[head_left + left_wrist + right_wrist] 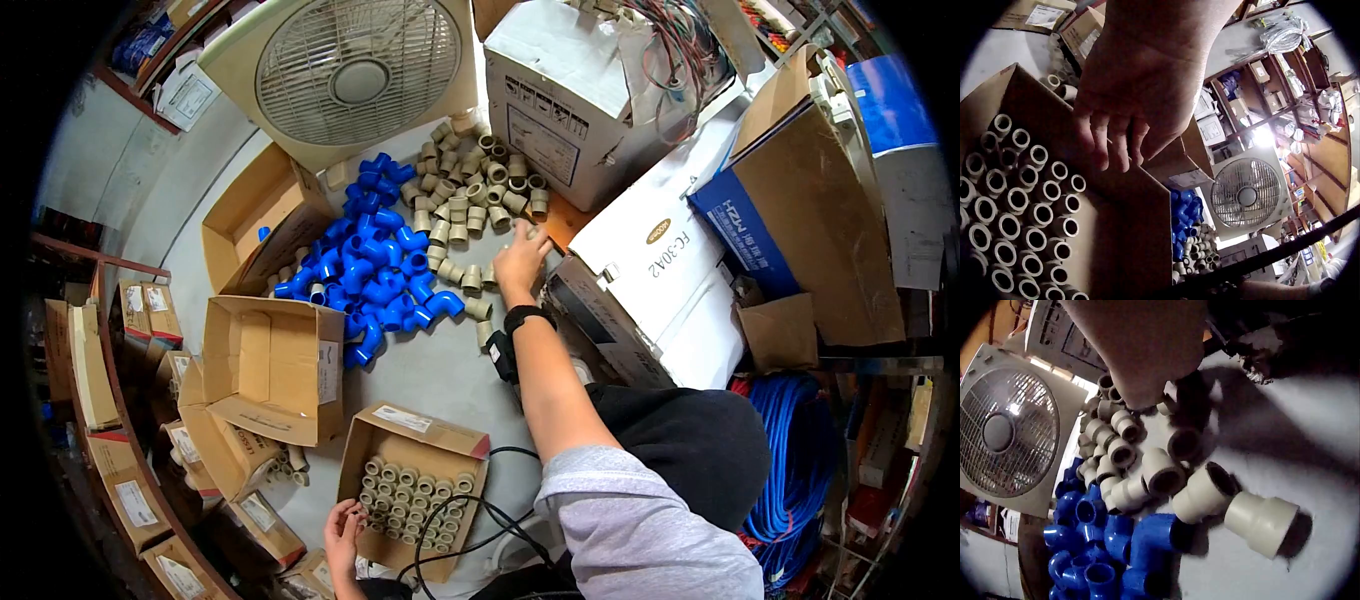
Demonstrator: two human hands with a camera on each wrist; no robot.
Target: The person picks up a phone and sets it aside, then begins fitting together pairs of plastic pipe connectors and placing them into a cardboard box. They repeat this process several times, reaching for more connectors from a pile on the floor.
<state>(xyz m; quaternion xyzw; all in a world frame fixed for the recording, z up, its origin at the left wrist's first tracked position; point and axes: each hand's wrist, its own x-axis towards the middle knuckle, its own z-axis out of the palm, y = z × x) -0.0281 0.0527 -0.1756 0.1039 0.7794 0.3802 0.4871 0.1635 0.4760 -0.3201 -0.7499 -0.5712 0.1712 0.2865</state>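
Observation:
Upright rows of beige pipe couplings (pixel 403 493) stand inside an open cardboard box (pixel 375 440) at the front. My left hand (pixel 343 523) is at this box's left edge. Its fingers (pixel 1119 147) hang loosely bent over the side wall in the left wrist view and hold nothing. My right hand (pixel 520 263) reaches to the right edge of a heap of loose beige couplings (pixel 458 210). One coupling (pixel 1166 405) shows right beside it in the right wrist view; the fingertips are hidden there, and I cannot tell if they grip it. Blue elbow fittings (pixel 375 265) lie heaped left of the beige ones.
Open cardboard boxes (pixel 265 365) stand left of the heaps. A box fan (pixel 350 85) and a large white carton (pixel 560 95) are behind them. Another white carton (pixel 650 270) stands close right of my right arm. A black cable (pixel 490 505) crosses the front box.

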